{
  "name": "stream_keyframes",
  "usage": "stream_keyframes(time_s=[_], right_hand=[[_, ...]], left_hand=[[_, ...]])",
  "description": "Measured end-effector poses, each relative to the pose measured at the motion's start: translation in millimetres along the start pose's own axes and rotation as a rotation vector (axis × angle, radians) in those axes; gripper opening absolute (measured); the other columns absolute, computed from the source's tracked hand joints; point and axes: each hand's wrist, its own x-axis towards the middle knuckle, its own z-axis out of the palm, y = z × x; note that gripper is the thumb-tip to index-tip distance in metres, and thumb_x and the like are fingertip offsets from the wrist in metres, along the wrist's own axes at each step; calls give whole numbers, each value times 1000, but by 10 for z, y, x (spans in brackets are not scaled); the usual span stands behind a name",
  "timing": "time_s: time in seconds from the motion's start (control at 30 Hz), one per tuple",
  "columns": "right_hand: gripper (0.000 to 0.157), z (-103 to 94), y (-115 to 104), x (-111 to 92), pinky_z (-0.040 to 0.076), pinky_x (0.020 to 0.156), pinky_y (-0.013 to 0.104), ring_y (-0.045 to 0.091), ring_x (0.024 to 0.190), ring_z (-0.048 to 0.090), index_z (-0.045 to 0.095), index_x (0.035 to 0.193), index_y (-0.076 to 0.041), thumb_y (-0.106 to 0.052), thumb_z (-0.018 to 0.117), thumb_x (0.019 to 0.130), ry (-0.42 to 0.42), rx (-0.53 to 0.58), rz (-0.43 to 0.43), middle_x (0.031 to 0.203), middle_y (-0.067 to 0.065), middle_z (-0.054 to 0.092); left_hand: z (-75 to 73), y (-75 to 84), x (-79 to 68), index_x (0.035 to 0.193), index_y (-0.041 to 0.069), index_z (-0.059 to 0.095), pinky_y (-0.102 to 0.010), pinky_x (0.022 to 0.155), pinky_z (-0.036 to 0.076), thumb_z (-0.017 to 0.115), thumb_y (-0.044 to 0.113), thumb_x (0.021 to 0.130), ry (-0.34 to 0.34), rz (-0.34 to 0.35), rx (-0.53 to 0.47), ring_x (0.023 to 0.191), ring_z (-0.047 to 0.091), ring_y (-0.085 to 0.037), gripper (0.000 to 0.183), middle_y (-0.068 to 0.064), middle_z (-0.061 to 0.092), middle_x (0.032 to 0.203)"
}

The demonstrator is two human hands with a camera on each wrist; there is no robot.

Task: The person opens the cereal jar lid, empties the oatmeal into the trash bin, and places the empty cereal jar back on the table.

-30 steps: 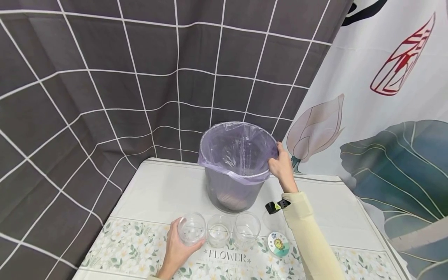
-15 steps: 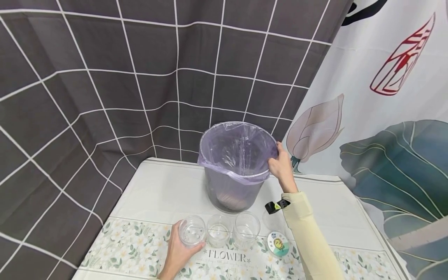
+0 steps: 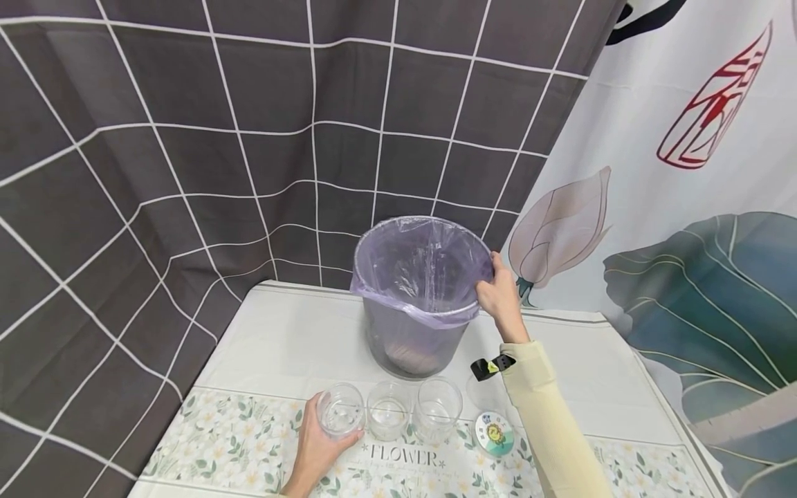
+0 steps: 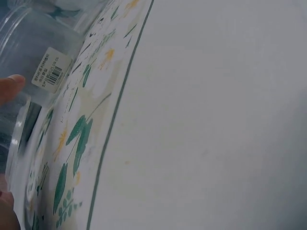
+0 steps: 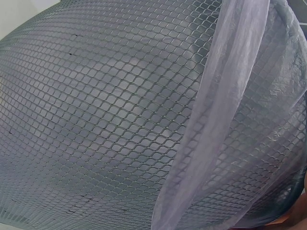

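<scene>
My left hand (image 3: 317,439) curls round the leftmost of three clear plastic jars, its thumb along the near side. That jar (image 3: 341,410) stands upright with some small specks in it. Beside it in a row are the middle jar (image 3: 389,411) and the right-hand jar (image 3: 439,409). In the left wrist view, a clear jar (image 4: 38,52) bearing a barcode label is close to the fingertip (image 4: 12,87). My right hand (image 3: 500,294) grips the right rim of a mesh trash can (image 3: 405,339), over the purple bag (image 5: 206,124) lining it.
A round white-and-green lid (image 3: 495,434) with a sun print is by the right sleeve (image 3: 554,415). The tablecloth (image 3: 299,332) is white with a flowered band. A dark checked curtain (image 3: 261,90) hangs behind the can; a printed white curtain (image 3: 629,117) hangs at right.
The jar in my left hand has shifted slightly toward me and now sits more level. My right hand and the trash can have not visibly moved.
</scene>
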Motion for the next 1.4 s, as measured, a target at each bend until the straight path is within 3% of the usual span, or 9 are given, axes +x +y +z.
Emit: stream_keyframes(time_s=[0.9,1.1,1.4], right_hand=[[77,10,-19,0,25,109,44,32,133,28,20,146,-8,-4,47,74,13,15,2,147,17,27],[76,-1,-16,-9,24,110,44,32,133,28,19,146,-7,-4,47,75,6,7,3,147,17,26],[77,-18,-14,-7,23,110,43,32,133,27,16,146,-5,-6,45,75,-3,-3,26,147,18,25]], left_hand=[[107,-77,33,133,7,33,-54,100,34,87,36,50,-13,2,18,118,45,-37,104,-16,47,126],[119,-79,20,133,6,34,-55,98,36,87,36,49,-4,28,27,116,47,-38,104,-16,48,125],[138,-85,43,136,11,30,-53,101,34,86,38,50,-48,-31,36,120,44,-37,106,-16,46,130]])
